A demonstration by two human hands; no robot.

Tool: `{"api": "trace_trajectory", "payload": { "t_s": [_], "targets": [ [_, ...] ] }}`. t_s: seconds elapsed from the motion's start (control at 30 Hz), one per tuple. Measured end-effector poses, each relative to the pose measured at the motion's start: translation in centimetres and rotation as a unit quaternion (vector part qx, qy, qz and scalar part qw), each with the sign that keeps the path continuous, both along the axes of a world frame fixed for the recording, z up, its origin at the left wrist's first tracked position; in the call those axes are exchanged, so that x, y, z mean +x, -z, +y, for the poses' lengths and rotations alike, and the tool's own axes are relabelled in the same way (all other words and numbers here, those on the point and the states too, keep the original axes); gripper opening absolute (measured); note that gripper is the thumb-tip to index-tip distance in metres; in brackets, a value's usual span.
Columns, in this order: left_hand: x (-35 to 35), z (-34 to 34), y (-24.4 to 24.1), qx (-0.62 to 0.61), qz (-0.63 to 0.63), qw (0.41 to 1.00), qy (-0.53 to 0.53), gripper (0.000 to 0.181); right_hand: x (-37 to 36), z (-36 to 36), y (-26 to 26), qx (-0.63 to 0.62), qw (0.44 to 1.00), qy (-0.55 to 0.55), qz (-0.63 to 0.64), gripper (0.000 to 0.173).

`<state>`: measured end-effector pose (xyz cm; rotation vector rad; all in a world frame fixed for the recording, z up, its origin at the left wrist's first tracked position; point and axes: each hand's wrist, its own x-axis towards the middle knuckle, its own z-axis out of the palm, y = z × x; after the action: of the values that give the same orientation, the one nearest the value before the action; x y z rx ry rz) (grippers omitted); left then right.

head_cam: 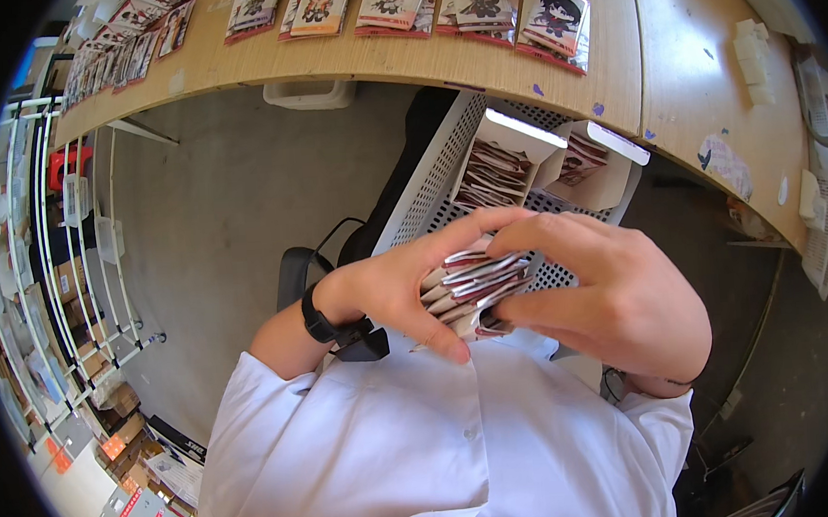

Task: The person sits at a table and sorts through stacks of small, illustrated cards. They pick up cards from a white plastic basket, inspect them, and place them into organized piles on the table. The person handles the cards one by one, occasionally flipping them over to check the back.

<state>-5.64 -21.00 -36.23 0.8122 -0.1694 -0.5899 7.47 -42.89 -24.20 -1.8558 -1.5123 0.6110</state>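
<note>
In front of my chest, a thick stack of thin flat packets (478, 283) with red and white edges is held between both hands. My left hand (405, 287), with a black band on the wrist, wraps the stack's left side, its thumb along the near edge. From the other side my right hand (600, 275) grips the stack with thumb and fingers. Just beyond the hands is a white perforated plastic basket (411, 212). Inside it, one open white carton (553, 152) holds many similar packets (490, 172). Beside that stands a second open carton (612, 182) with fewer packets (582, 159).
A wooden table (387, 59) curves across the far side. Piles of packets with cartoon figures (317, 5) line it, and more rows (135, 59) lie at its left. A white wheeled rack (66, 265) stands left. White blocks (754, 60) sit on the right table.
</note>
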Motion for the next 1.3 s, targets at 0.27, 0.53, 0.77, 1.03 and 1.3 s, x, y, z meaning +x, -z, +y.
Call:
{"api": "trace_trajectory", "payload": {
  "t_s": [0.27, 0.53, 0.77, 1.03, 1.3],
  "targets": [
    [0.1, 0.5, 0.3, 0.008, 0.049, 0.997, 0.062, 0.104, -0.3, 1.6, 0.4, 0.003, 0.997, -0.057, -0.05, 0.016],
    [0.6, 0.1, -1.5, -0.113, 0.179, 0.977, -0.037, 0.136, 1.3, -0.8, 1.8, 0.072, 0.972, 0.191, 0.116, 0.016],
    [0.0, -0.3, -0.3, -0.14, 0.195, 0.969, -0.058, 0.127, 1.4, -1.0, 2.9, 0.054, 0.919, 0.282, 0.271, 0.019],
    [-0.3, -0.9, 0.8, -0.127, 0.16, 0.979, -0.018, 0.123, -1.2, -0.9, 3.4, 0.103, 0.983, 0.124, 0.087, 0.028],
    [0.2, -1.3, 0.3, -0.084, 0.198, 0.976, -0.042, 0.124, -3.3, -1.6, 4.3, 0.123, 0.969, 0.183, 0.11, 0.039]
  ]
}}
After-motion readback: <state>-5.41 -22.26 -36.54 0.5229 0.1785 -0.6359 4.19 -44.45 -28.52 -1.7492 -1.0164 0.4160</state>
